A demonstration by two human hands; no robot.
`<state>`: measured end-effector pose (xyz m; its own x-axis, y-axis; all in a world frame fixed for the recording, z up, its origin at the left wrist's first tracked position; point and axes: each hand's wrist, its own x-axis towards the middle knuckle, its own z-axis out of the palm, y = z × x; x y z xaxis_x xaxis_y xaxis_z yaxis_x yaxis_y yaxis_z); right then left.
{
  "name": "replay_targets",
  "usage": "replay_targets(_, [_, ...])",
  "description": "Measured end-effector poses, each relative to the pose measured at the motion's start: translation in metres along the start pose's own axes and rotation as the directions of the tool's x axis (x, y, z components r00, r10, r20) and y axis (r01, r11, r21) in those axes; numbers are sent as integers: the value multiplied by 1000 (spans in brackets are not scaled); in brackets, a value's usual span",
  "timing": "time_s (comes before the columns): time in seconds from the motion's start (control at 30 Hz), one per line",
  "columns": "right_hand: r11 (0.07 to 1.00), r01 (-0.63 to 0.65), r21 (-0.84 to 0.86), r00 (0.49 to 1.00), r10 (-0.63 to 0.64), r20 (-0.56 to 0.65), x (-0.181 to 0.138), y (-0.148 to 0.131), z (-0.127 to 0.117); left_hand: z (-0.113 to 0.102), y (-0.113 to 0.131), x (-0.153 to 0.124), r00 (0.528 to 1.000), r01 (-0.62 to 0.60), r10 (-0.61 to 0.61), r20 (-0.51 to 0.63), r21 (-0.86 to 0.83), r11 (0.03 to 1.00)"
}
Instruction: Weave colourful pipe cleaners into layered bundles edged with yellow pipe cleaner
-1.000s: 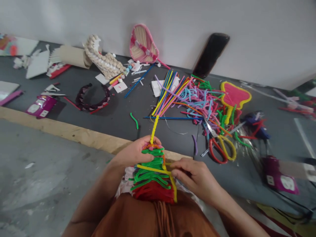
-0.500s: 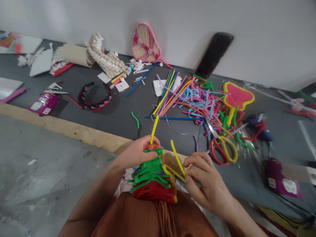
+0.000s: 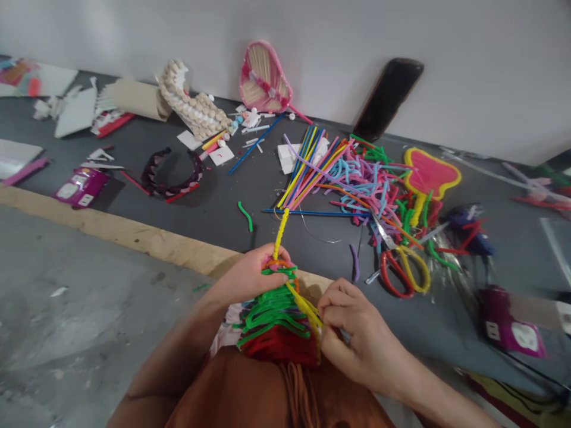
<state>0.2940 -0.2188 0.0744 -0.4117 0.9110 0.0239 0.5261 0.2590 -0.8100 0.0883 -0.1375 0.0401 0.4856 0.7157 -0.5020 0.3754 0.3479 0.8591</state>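
My left hand (image 3: 259, 274) is closed on the top of a pipe-cleaner fan (image 3: 276, 315), its thumb across the green part. The fan rests against my lap, with green strands above a red section and a yellow edging on its right side. From its top a twisted yellow handle (image 3: 281, 235) points away from me. My right hand (image 3: 345, 327) pinches a yellow pipe cleaner (image 3: 303, 303) beside the fan's right edge. That strand slants from near my left thumb down to my right fingertips. Where it meets the edging is hard to make out.
Red-and-yellow-handled scissors (image 3: 404, 273) lie right of my hands. Beyond them are a heap of pipe cleaners (image 3: 366, 181), a pink-and-yellow fan shape (image 3: 430, 172) and a leaning black phone (image 3: 388, 98). A dark headband (image 3: 172, 178) and purple packet (image 3: 81, 187) lie left.
My right hand has moved left, closer to the fan. The yellow pipe cleaner's free end has swung from pointing up in the air to lying across the fan's right side.
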Motion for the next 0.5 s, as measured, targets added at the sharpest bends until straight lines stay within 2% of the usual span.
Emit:
replay_targets(0.23, [997, -51, -64, 994, 45, -101, -2, 5, 3, -5, 0, 0, 997, 9, -3, 79, -78, 997])
replay_targets(0.5, [996, 82, 29, 996, -83, 26, 8, -10, 12, 5, -11, 6, 998, -53, 53, -25, 7, 999])
